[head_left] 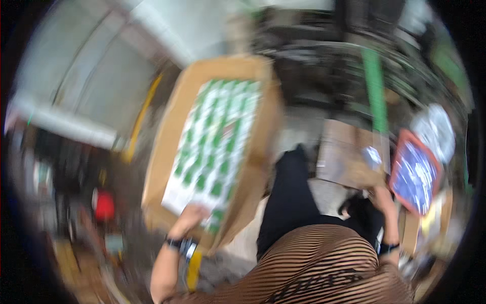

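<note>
A tall open cardboard carton [167, 147] stands to my left, with rows of green-and-white small packs [212, 137] inside it. My left hand [192, 219] is at the carton's near end, over the closest packs; motion blur hides its fingers. On my right, my right hand [380, 195] reaches to the near edge of a smaller brown cardboard box [336, 152]. A brownish blurred patch [365, 175] and a shiny clear-and-bluish item [372, 157] show on that box. Whether my right hand grips anything is too smeared to tell.
Beside the small box lies an orange-rimmed tray [394, 177] with blue contents under shiny film, next to a clear plastic bag [438, 131]. A green strip [374, 91] runs behind. Dark machinery [309, 66] stands ahead; a red object [104, 204] sits far left.
</note>
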Action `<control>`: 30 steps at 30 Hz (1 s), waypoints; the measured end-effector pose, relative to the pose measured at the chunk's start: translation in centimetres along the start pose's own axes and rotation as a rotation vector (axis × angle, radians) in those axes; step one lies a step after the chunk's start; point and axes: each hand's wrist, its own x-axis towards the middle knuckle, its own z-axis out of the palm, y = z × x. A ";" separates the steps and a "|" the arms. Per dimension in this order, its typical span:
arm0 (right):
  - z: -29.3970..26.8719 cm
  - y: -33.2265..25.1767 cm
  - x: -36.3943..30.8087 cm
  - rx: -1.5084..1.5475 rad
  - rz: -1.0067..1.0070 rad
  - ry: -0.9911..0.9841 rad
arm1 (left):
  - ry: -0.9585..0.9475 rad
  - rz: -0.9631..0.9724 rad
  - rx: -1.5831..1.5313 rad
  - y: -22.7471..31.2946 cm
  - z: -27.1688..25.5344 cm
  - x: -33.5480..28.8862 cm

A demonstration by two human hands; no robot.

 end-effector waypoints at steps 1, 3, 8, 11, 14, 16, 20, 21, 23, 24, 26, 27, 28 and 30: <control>0.7 1.1 0.7 0.060 0.045 -0.042 | -0.046 0.053 0.096 -2.4 -0.3 -0.2; 1.1 3.9 1.4 -0.022 0.092 0.063 | -0.003 -0.184 -0.302 -3.9 -0.1 -1.6; 1.7 15.2 -1.5 0.440 0.422 0.729 | -0.132 -0.144 -0.531 -2.8 -3.3 -4.4; 4.3 25.2 -3.2 0.518 0.655 0.807 | 0.284 -0.089 -0.429 0.2 -5.0 -4.0; 6.1 30.4 -2.1 0.529 0.860 0.758 | 0.416 0.216 -0.122 6.6 -5.7 -5.3; 8.3 34.3 0.4 0.488 0.914 0.762 | 0.520 0.478 -0.405 15.5 -0.5 -8.1; 7.9 34.8 5.0 0.463 1.018 0.632 | 0.163 0.377 -0.252 25.8 7.8 -9.3; 7.0 34.3 5.4 0.483 1.010 0.621 | 0.080 0.370 -0.186 26.0 8.9 -8.5; 5.7 33.7 6.3 0.399 1.236 0.468 | 0.048 0.253 -0.225 26.0 10.9 -7.7; 6.8 34.8 6.5 0.348 1.193 0.434 | 0.026 0.239 -0.235 25.8 11.4 -7.2; 6.2 34.5 7.2 0.316 1.173 0.404 | 0.045 0.212 -0.261 24.8 12.5 -6.1; 6.3 35.0 7.6 0.318 1.159 0.404 | 0.023 0.181 -0.328 24.1 12.9 -5.4; 7.7 37.3 7.3 0.341 1.179 0.446 | -0.020 0.157 -0.386 23.7 13.1 -4.7; 10.0 40.3 7.6 0.363 1.166 0.476 | -0.037 0.124 -0.417 23.6 13.1 -4.2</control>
